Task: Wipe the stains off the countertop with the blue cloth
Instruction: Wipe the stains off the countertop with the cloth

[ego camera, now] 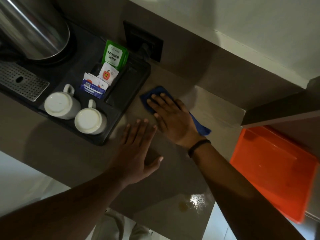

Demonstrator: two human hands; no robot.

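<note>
The blue cloth lies flat on the brown countertop, close to the black tray's right corner. My right hand presses down on the cloth with flat, spread fingers and covers most of it; blue shows at the fingertips and beside the wrist. My left hand rests palm down on the bare counter just left of the right hand, fingers apart, holding nothing. A yellowish stain with a wet glossy patch sits near the counter's front edge.
A black tray at the left carries two upturned white mugs, tea and sugar sachets, a perforated metal grate and a steel kettle. A black wall socket is behind it. An orange panel lies at right.
</note>
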